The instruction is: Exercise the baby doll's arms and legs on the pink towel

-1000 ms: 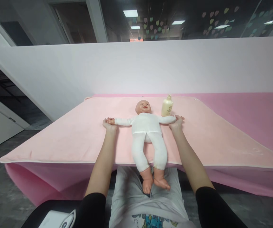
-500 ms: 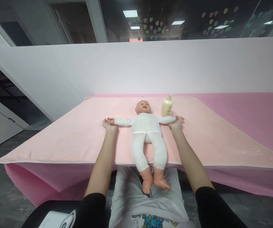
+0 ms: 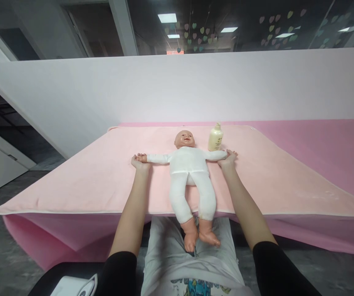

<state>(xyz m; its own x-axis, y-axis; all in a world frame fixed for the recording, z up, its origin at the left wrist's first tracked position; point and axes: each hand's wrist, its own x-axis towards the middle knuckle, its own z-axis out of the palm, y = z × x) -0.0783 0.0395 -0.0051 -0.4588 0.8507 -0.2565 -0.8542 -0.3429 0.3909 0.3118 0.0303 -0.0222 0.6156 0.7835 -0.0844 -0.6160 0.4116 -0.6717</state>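
A baby doll [image 3: 189, 160] with a white cloth body lies face up on a pink blanket [image 3: 96, 185], its arms stretched out sideways and its feet past the front edge. My left hand [image 3: 139, 163] is closed around the doll's hand on the left. On the other side, my right hand [image 3: 227, 159] grips the doll's other hand, which is partly covered by my fingers. A pale yellow pump bottle [image 3: 215, 137] stands upright beside the doll's head, just behind the arm on the right.
Under the blanket a darker pink cloth [image 3: 334, 152] covers the table and hangs over its front. A white wall [image 3: 177, 90] with a window above it rises behind. A white device [image 3: 73, 286] lies on a black surface at lower left.
Both hands keep hold of the doll's hands, arms spread as before. The whole view has shifted very slightly; nothing else has visibly moved.
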